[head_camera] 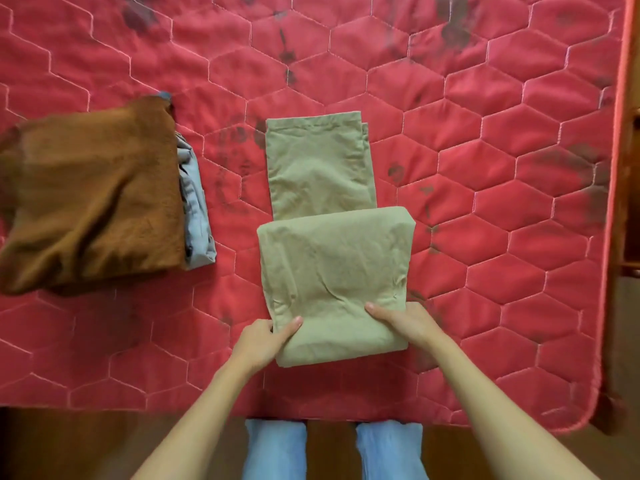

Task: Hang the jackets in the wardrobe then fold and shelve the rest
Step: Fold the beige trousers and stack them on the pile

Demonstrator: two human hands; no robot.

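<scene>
Red quilted mattress (485, 168) with hexagon stitching and a few dark smudges is the work surface. Well off to the left of the grip sits a brown folded garment (93, 199), with a grey-blue garment (195, 209) poking out along its right edge. It looks like the done pile, parked aside so the middle is free for folding. Next comes the left hand (263, 341), thumb on top and fingers tucked under the near left corner of the khaki trousers (332, 265), pinching the layers. The trousers lie flat mid-mattress, with the near part doubled into a wide thick panel and the narrower leg ends sticking out beyond the grip. The right hand (405, 322) mirrors that on the near right corner, thumb over and fingers under. My guess is both corners are held so the bundle lifts evenly and flips over the far part without the layers sliding. Right of the grip it's just mattress out to its piped edge, then a wooden frame (633, 202).
</scene>
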